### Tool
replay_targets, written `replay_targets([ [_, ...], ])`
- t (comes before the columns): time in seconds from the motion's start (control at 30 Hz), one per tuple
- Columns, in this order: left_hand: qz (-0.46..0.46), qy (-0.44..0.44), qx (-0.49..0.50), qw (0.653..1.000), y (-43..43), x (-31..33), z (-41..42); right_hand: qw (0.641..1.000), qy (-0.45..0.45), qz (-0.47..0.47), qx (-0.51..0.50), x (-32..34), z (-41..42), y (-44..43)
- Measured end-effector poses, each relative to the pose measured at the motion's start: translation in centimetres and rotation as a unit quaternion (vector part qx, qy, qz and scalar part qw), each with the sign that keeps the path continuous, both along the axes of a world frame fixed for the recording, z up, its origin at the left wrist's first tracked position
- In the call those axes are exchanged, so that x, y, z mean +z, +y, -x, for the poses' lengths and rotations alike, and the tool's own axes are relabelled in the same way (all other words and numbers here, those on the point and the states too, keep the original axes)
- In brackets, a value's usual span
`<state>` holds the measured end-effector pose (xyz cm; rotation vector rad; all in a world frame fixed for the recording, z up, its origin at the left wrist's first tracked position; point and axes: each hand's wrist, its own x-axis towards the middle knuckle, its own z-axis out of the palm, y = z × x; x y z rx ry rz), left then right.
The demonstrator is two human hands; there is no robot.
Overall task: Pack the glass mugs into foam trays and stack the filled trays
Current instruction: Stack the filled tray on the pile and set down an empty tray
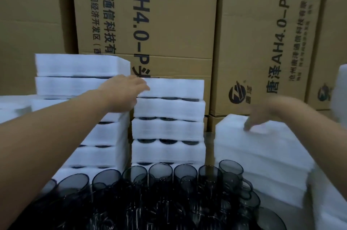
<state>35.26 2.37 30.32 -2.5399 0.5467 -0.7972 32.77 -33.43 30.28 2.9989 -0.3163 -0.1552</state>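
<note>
Left hand (124,92) reaches up-frame to the centre, palm down, fingers nearly straight and open; fingertips rest on the left end of the top foam tray (174,88) of the middle stack (169,130); nothing gripped.

Right hand (262,115) at right of frame, wrist arched, fingers pointing down; tips touch the top of the right foam pile (262,156); motion blur, cannot tell whether it pinches a sheet or only touches it.

Middle stack: filled trays, dark mug rims showing in the gaps between layers; stands upright against the cardboard cartons (169,23) that fill the upper frame, printed "AH4.0-P".

Taller stack of filled trays (80,64) at left, partly hidden by the left forearm; just beside the middle stack.

Glass mugs (161,173), smoky dark, crowd the bottom centre of the frame, upright, mouths up, rims touching or nearly so; one at the right end shows its handle.

Grey worktop (209,145) visible as a narrow strip between the middle stack and the right pile.
</note>
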Motion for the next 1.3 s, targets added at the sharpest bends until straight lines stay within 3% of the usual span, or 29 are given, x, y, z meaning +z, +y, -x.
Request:
replay_targets([
  [0.1,-0.079,-0.005,-0.065,0.995,-0.6,-1.1,2.9,0.998,0.037,0.029,-0.035,-3.6,2.9,-2.1],
  [0.3,-0.069,0.033,-0.144,0.987,-3.0,-3.3,9.0,0.984,-0.176,-0.025,-0.007,-7.7,5.4,-2.5],
  [0.43,0.072,0.014,-0.214,0.974,-3.5,-4.0,12.7,0.956,-0.284,-0.032,0.062,-7.2,8.8,-0.6],
  [0.6,0.231,0.044,-0.205,0.95,-4.2,-4.3,17.5,0.936,-0.309,-0.078,0.153,-6.8,15.2,2.9],
  [0.77,0.433,0.082,-0.213,0.872,-3.3,-4.5,22.2,0.918,-0.27,-0.096,0.274,-9.4,23.4,6.9],
  [0.83,0.471,0.101,-0.206,0.852,-2.6,-4.8,23.9,0.912,-0.254,-0.088,0.309,-10.9,26.4,8.2],
  [1.03,0.376,0.197,-0.107,0.899,-2.1,-8.2,27.6,0.894,-0.222,-0.064,0.384,-14.8,32.9,11.0],
  [1.1,0.338,0.25,-0.094,0.902,-2.5,-10.1,28.5,0.901,-0.212,-0.066,0.372,-15.8,34.8,11.9],
  [1.2,0.279,0.322,-0.068,0.902,-2.4,-13.6,29.2,0.884,-0.256,-0.077,0.382,-18.3,36.1,12.7],
  [1.3,0.292,0.35,-0.048,0.889,-1.8,-16.3,29.5,0.881,-0.259,-0.096,0.383,-20.1,36.3,12.7],
])
